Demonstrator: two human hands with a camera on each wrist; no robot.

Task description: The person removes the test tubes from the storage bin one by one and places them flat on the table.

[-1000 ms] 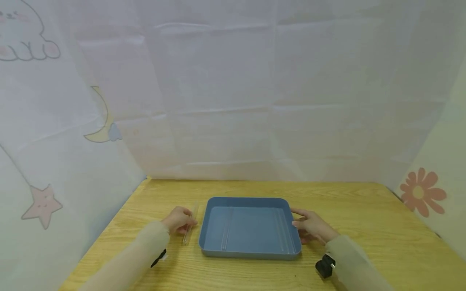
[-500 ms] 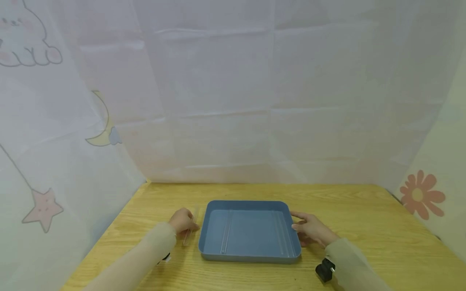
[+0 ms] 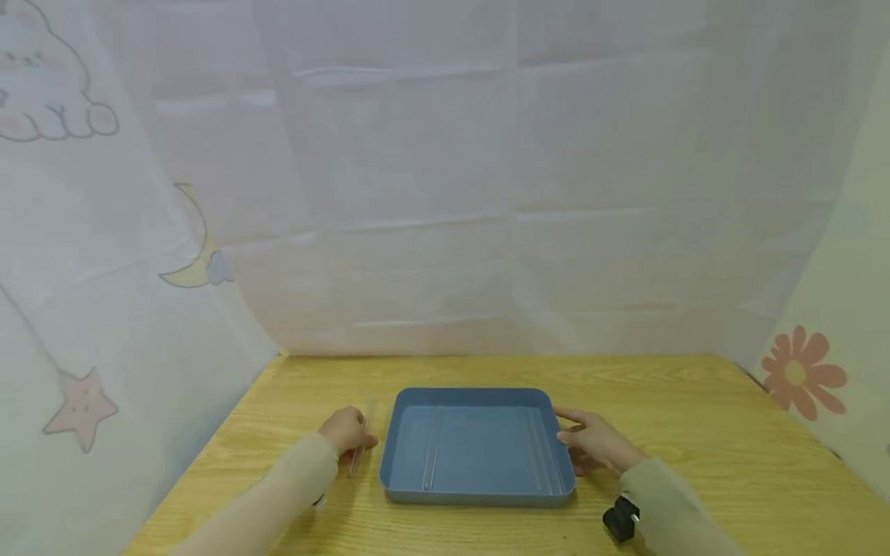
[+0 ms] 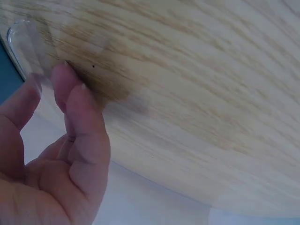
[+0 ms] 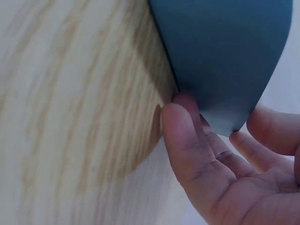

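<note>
A shallow blue tray (image 3: 480, 499) sits on the wooden table in the head view. Left of it, my left hand (image 3: 345, 432) pinches a thin clear plastic strip (image 3: 356, 462) between thumb and fingertips. The left wrist view shows the rounded end of this clear strip (image 4: 27, 44) beyond the fingers, near the table surface. My right hand (image 3: 599, 443) holds the tray's right wall, with the thumb at the rim. From the right wrist, fingertips (image 5: 180, 122) press low on the outside of the blue wall (image 5: 220, 51), close to the tabletop.
Inside the tray lie a clear strip (image 3: 432, 455) toward the left and clear strips (image 3: 538, 455) toward the right. The wooden table (image 3: 695, 432) reaches back to a pale wall sheet (image 3: 445, 255) with printed cartoons. A black wrist device (image 3: 621, 519) hangs below the right sleeve.
The head view has tilted slightly, so the scene sits a little lower. My left hand still pinches the clear strip beside the tray, and the right hand keeps its place on the tray.
</note>
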